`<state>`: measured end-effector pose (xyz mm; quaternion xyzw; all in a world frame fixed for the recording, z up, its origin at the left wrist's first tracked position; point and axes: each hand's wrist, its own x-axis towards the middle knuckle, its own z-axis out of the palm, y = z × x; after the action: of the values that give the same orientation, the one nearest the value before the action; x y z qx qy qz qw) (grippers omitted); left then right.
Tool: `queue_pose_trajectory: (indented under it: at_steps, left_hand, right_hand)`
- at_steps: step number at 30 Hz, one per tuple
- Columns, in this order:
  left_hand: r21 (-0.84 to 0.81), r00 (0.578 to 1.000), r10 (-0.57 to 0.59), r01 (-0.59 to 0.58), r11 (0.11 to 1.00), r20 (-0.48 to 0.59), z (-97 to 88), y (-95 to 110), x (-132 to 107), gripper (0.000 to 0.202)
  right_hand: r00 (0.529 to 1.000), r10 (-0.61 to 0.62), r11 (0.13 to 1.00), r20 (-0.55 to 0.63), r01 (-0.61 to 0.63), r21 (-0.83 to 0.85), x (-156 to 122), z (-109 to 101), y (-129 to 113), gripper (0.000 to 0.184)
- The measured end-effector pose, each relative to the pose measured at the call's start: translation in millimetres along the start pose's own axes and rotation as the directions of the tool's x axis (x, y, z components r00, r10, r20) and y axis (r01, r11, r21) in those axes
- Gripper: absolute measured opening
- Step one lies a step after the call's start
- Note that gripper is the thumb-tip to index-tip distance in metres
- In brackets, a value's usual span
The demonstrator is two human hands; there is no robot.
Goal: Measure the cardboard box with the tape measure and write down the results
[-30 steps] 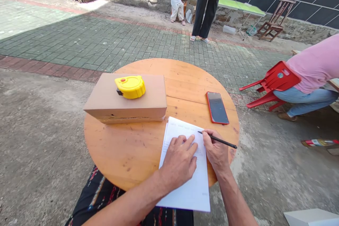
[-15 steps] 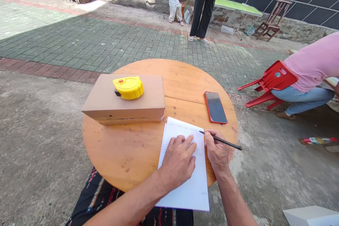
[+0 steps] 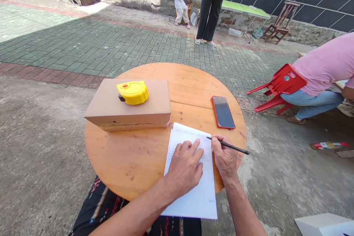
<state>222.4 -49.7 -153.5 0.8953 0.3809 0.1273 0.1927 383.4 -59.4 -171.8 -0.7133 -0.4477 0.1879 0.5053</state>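
My left hand [image 3: 186, 166] lies flat on a white sheet of paper [image 3: 203, 195], its fingers spread and the index finger pointing to the upper edge. A line of small handwriting runs along the top of the sheet. In my right hand [image 3: 226, 158] is a slim black pen [image 3: 233, 147], pinched between thumb and fingers. Its tip meets the paper near the top right corner, at the end of the written line. The paper sits at the near right side of a round wooden table [image 3: 129, 166] and overhangs its front edge.
A cardboard box [image 3: 96, 107] with a yellow tape measure [image 3: 134, 93] on top stands at the table's left. A red-cased phone [image 3: 223, 112] lies at the right. Beyond are a person in pink [image 3: 326, 62] by a red plastic chair [image 3: 286, 79], a standing person [image 3: 211, 11] and a seated child [image 3: 180, 2].
The whole view has shifted slightly, so things appear a little further left. Both hands keep nearly the same place on the paper, and the pen stays in my right hand.
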Motion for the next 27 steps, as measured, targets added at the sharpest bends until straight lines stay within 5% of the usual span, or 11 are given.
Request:
queue_pose_trajectory:
  at_steps: [27]
  left_hand:
    - [0.025,1.000,0.018,-0.018,1.000,0.008,-3.1,1.2,0.1,0.028]
  right_hand:
    - [0.998,-0.016,0.998,0.060,0.019,-0.053,4.0,2.0,3.6,0.022]
